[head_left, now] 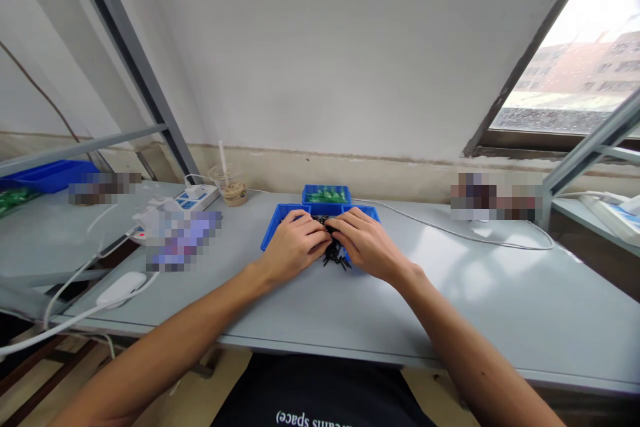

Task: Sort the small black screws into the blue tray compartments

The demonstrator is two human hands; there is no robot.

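My left hand [297,240] and my right hand [363,240] meet over a group of small blue bins, their fingertips almost touching. The fingers of both are curled and pinched together; whatever lies between them is too small and hidden to name. Beneath and in front of the fingertips lies a heap of thin black pieces [337,256]. One blue bin [271,230] shows beside my left hand, and another blue bin [371,212] shows behind my right, both partly covered. Just beyond stands a blue bin [307,191] holding green pieces [327,195].
A plastic cup with a straw [233,193] stands near the wall on the left. Power strips [197,197], white cables and a white adapter [121,288] lie along the left side. Another cable [450,232] runs across the grey table [320,320] to the right.
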